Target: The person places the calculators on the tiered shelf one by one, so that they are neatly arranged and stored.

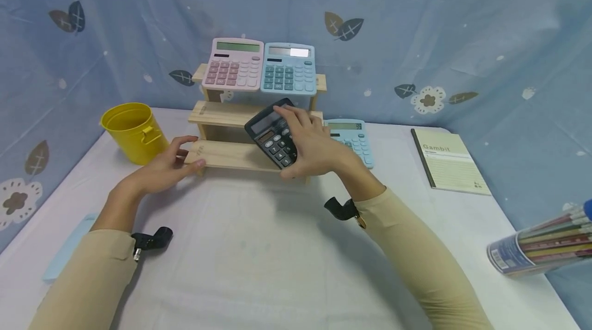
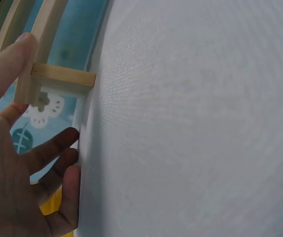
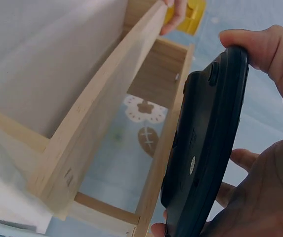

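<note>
My right hand (image 1: 316, 142) grips a black calculator (image 1: 265, 134) by its edges and holds it tilted in front of the wooden shelf rack (image 1: 231, 154). In the right wrist view, the calculator's dark back (image 3: 200, 143) is turned toward the rack, apart from the lowest board. With thumb and index finger, my left hand (image 1: 159, 168) pinches the left end of that lowest board; its other fingers are spread, as the left wrist view shows. On the top tier, a pink calculator (image 1: 233, 65) leans beside a blue calculator (image 1: 289, 69).
Another blue calculator (image 1: 356, 140) lies right of the rack. A yellow bucket (image 1: 134, 132) stands at the left, near a pale blue flat object (image 1: 69, 250) partly hidden by the left sleeve. A notebook (image 1: 448, 160) and a can of pencils (image 1: 513, 255) are at the right.
</note>
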Demonstrator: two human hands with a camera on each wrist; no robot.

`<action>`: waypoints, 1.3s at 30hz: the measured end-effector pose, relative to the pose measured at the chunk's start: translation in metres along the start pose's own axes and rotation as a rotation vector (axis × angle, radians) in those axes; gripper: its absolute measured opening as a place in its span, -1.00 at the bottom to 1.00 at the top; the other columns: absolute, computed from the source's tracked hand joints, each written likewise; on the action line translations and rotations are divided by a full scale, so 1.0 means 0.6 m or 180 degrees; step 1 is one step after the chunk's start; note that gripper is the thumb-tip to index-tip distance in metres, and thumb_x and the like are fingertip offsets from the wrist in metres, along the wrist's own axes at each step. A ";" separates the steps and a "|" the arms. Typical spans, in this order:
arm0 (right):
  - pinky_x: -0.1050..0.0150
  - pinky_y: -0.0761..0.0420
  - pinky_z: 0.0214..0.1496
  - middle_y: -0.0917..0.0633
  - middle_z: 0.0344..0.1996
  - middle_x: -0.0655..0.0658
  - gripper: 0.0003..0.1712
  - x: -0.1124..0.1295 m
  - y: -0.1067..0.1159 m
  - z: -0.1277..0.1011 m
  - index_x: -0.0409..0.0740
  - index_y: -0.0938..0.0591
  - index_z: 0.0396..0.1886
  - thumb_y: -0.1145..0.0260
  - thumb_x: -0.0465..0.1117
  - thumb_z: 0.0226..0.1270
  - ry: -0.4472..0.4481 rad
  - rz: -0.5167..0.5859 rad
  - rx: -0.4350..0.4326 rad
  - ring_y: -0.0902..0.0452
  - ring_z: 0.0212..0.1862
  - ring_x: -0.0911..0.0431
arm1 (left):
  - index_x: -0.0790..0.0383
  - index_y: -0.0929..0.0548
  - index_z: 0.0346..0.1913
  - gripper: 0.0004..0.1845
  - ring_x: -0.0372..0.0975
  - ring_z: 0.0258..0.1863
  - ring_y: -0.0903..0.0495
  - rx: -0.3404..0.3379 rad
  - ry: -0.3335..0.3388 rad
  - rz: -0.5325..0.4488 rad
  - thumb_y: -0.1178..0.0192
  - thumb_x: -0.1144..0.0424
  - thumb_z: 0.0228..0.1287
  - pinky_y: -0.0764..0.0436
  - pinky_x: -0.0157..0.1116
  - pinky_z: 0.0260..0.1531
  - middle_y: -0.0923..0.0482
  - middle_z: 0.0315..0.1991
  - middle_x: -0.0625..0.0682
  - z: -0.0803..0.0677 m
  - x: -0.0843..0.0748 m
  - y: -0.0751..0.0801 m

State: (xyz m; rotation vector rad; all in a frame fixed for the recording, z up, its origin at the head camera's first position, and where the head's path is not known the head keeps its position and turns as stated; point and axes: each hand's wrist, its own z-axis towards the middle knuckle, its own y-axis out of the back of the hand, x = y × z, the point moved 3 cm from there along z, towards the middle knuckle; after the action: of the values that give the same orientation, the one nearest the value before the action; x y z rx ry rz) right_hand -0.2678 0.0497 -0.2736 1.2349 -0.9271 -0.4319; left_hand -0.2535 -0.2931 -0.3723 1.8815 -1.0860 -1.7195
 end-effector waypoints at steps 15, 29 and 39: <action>-0.29 -0.24 0.41 -0.09 0.56 -0.12 0.38 0.032 -0.004 0.057 0.23 0.09 0.66 -0.54 0.12 -0.09 -0.0083 0.0071 0.0044 -0.07 0.45 -0.29 | -0.13 0.20 0.64 -0.03 0.26 0.43 -0.26 0.0022 0.0022 -0.0002 -0.08 -0.35 0.44 -0.25 0.32 0.38 -0.20 0.47 0.44 0.001 0.000 0.003; -0.15 -0.33 0.35 -0.23 0.49 -0.15 0.21 0.034 -0.021 0.104 0.15 -0.13 0.61 -0.54 0.15 -0.03 -0.0180 0.0389 -0.0181 -0.19 0.33 -0.25 | -0.11 0.20 0.65 -0.06 0.26 0.42 -0.28 0.0040 -0.0019 -0.0024 -0.08 -0.30 0.47 -0.27 0.32 0.37 -0.21 0.46 0.44 0.003 0.000 0.000; -0.03 -0.36 0.42 -0.21 0.56 -0.09 0.19 0.041 -0.031 0.116 0.13 -0.27 0.59 -0.44 0.50 0.04 -0.0417 0.0185 -0.0316 -0.20 0.38 -0.14 | -0.13 0.21 0.65 -0.04 0.27 0.42 -0.28 0.0044 0.0032 -0.0012 -0.08 -0.34 0.45 -0.27 0.33 0.35 -0.21 0.46 0.44 0.001 0.000 0.001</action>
State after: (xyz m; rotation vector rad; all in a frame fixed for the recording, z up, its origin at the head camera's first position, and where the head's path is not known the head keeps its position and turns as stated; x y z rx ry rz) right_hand -0.3052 -0.0167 -0.2790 1.0969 -1.0382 -0.5113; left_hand -0.2543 -0.2935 -0.3720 1.8996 -1.0942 -1.7070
